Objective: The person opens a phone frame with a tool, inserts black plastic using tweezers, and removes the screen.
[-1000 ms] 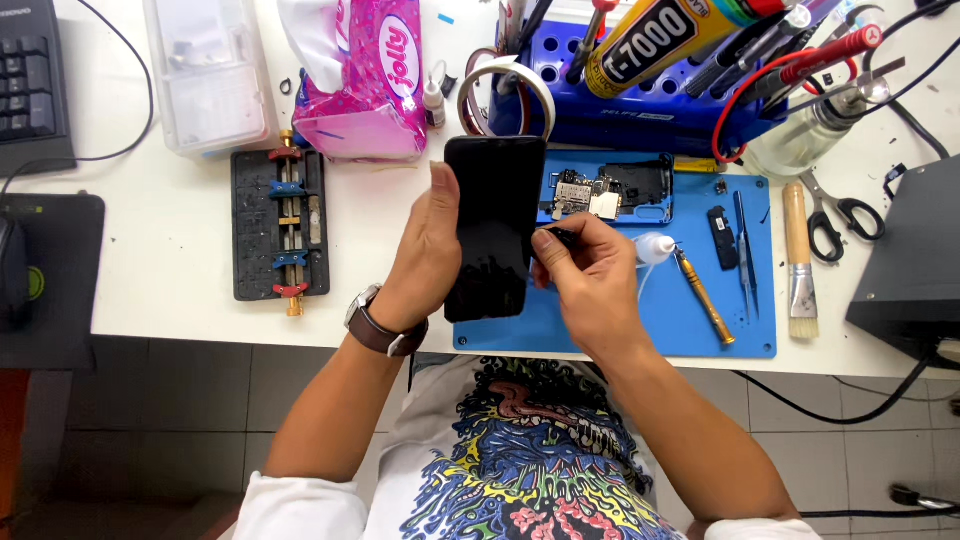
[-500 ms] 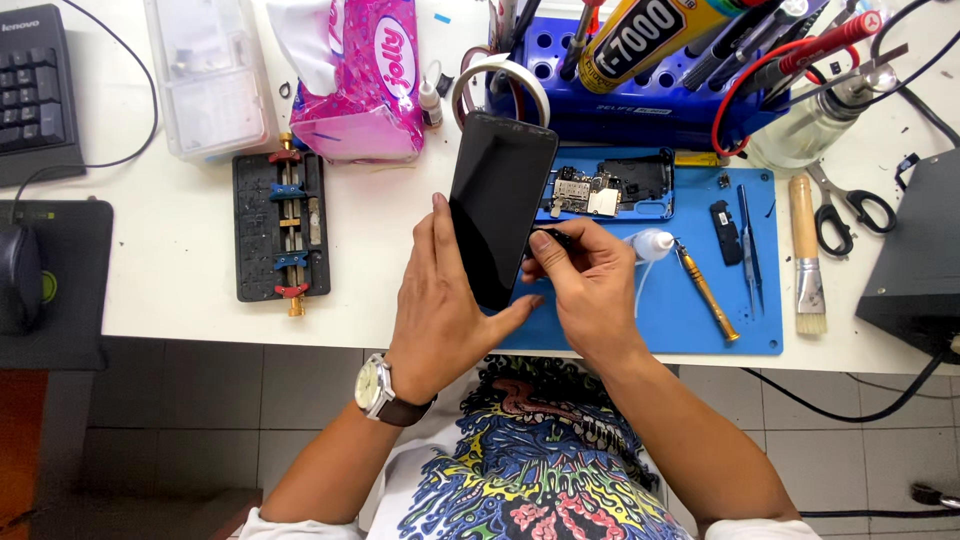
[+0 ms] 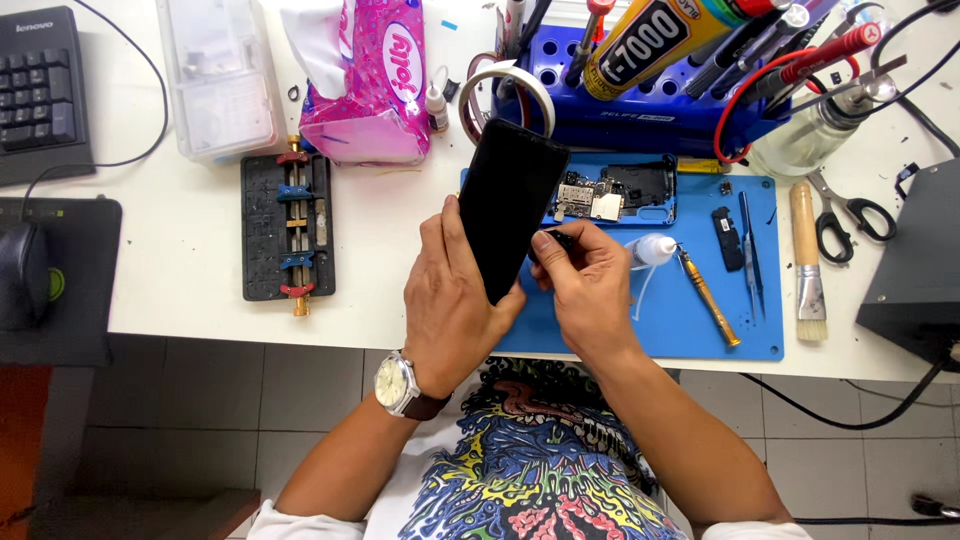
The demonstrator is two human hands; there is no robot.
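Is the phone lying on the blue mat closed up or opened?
Opened. The phone body on the blue mat lies with its circuit board and inner parts exposed, and its dark screen panel is apart, held in the left hand.

One head-worn camera looks steeply down — close over the white workbench, its far edge toward the frame's top.

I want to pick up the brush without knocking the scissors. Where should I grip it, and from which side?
Grip the brush by its bare wooden handle, the far end, coming from above. It lies flat, bristles toward the table edge. The scissors lie close on its right, so place your fingers carefully on that side.
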